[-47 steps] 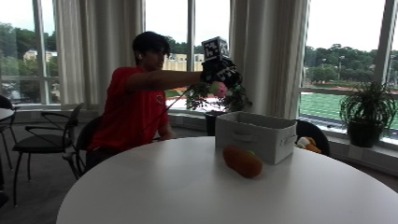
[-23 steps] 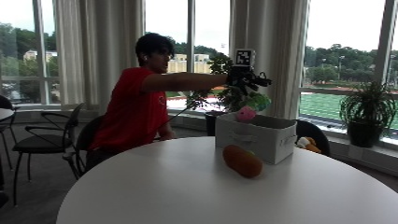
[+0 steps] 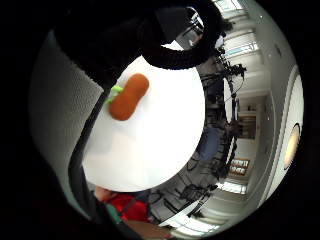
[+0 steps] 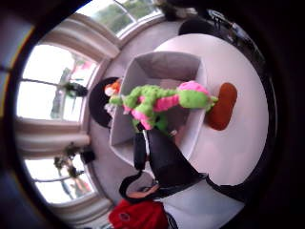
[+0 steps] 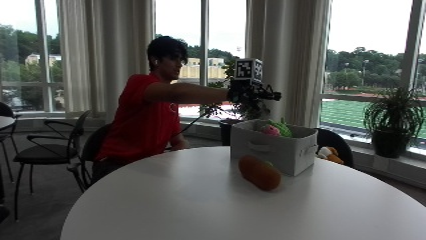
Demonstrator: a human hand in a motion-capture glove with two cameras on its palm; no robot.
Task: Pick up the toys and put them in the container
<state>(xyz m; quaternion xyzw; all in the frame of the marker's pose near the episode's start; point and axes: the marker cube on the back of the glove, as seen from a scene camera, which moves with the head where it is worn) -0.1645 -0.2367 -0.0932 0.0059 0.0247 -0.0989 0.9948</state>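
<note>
1. Green and pink plush toy [image 5: 274, 128] lay in the grey container [image 5: 279, 149], just under the gloved right hand [image 5: 247, 93]; fingers' state not discernible
2. Orange carrot toy [image 5: 260, 172] lay on the white table [image 5: 200, 205], touching the container's front, long axis along that wall, below the hand towards the table's middle

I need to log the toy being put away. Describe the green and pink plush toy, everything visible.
The green and pink plush toy looks soft and fuzzy, bright green with pink patches and a pink-topped head. It stretches lengthwise over the open mouth of the grey fabric container, partly down inside it in the outside view. The gloved right hand hovers above; whether it touches the toy cannot be told.
</note>
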